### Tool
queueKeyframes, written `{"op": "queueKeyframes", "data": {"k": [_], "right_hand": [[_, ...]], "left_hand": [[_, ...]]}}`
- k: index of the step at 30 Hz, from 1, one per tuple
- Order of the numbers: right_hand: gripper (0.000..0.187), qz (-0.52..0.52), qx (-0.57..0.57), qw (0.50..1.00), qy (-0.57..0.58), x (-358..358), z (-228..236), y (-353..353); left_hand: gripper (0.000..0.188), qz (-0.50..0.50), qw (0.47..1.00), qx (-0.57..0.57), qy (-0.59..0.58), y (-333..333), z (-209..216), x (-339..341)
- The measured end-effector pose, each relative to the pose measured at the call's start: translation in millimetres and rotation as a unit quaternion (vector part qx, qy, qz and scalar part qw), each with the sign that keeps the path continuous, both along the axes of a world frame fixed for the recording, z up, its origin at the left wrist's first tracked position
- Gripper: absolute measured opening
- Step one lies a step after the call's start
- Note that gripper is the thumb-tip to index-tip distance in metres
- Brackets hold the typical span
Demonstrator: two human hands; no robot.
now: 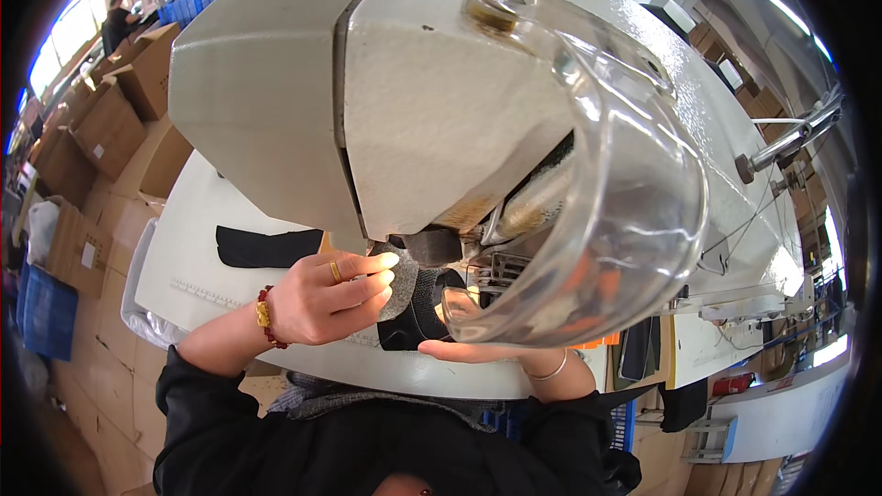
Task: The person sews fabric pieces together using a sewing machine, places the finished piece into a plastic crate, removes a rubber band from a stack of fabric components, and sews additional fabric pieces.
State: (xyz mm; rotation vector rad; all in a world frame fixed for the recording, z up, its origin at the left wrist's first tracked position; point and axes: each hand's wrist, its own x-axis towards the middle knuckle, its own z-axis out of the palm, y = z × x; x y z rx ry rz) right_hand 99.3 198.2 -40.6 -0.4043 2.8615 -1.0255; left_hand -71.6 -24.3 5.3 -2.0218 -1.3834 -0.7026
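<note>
My left hand (322,301) is closed, thumb and fingers pinching a grey, felt-like fabric piece (401,287) beside the sewing machine's needle area. The grey piece lies against a black textured fabric piece (401,332) on the white machine table. At the right edge of the black piece, my right hand (491,352) has its thumb stretched along the near side. Another of its fingertips shows through the clear guard, resting on the black piece; the remaining fingers are hidden. Above both hands rises the large off-white sewing machine (441,101), its needle hidden from sight.
A curved transparent guard (634,220) hangs right over my right hand. Farther left on the table lies a black fabric piece (266,247). Dark cut pieces (638,349) are at the table's right. Cardboard boxes (106,133) and a blue crate (46,312) stand on the floor at left.
</note>
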Motion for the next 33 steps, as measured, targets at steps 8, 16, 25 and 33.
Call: {"op": "queueKeyframes", "data": {"k": [8,16,25,33], "right_hand": [[0.041,-0.064,-0.101,0.961,-0.248,-6,37,-3],[0.034,-0.002,-0.1,0.984,-0.147,-9,34,8],[0.03,0.017,-0.031,0.997,-0.073,-8,40,30],[0.029,-0.006,0.083,0.994,0.068,-10,39,50]], "left_hand": [[0.015,0.016,0.997,0.008,-0.076,9,4,-5],[0.027,0.091,0.991,-0.038,-0.094,17,-18,-22],[0.032,0.098,0.988,-0.014,-0.117,22,-35,-29],[0.032,0.143,0.982,-0.012,-0.123,20,-15,-7]]}}
